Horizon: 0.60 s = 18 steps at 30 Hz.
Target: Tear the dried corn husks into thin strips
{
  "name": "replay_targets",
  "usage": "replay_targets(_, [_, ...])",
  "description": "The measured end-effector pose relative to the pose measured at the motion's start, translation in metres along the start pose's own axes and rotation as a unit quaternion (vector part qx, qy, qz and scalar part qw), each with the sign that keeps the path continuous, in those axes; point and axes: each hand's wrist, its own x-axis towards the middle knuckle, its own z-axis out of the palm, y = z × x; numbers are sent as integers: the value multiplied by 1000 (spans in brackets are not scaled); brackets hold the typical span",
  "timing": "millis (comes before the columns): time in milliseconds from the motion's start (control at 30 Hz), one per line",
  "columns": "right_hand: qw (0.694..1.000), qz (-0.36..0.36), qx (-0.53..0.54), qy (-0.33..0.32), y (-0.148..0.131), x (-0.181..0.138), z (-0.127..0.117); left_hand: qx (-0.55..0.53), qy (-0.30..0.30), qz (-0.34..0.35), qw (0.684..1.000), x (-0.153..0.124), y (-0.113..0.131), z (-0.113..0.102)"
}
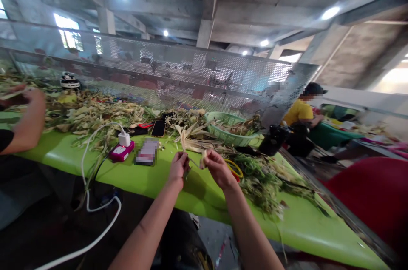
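Note:
My left hand (177, 171) is closed around a dried plant stalk (183, 141), whose pale, straw-like strips fan upward above the fingers. Close beside it, my right hand (218, 169) pinches a small pale dried strip (203, 160) between thumb and fingers. A thin strand (193, 161) runs between the two hands; which end is held is hard to make out. Both hands are over the near part of the green-covered table (127, 180). Just right of my right hand lies a yellow ring-shaped item (235, 169), partly hidden by that hand.
Beyond my hands stands a green basket (234, 138) with dried plants. Green stems (259, 180) lie right, dried leaves (105, 110) left. A magenta power block (121, 152) with white charger sits near phones (158, 129). A co-worker's arm (30, 121) is left; a person in yellow (298, 110) sits right.

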Motion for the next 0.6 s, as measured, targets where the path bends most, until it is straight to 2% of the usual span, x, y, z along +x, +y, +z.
replay_targets(100, [987,70,-54,-131,-3,-6,3,-13,-5,0,1000,-2,3,-1])
replay_targets(167, [983,81,-65,-151,-4,-7,2,-9,-21,5,1000,-5,5,0])
replay_targets(300, [996,34,-40,-68,0,0,-5,24,-68,18,997,-11,6,3])
replay_targets(467, [995,-42,-36,85,5,11,-11,178,-94,81,976,-15,4,5])
replay_targets(533, [991,-54,-56,111,5,13,-10,226,-84,108,965,-15,3,5])
replay_targets(600, [988,-64,-92,103,5,13,-9,270,-75,131,951,-16,2,5])
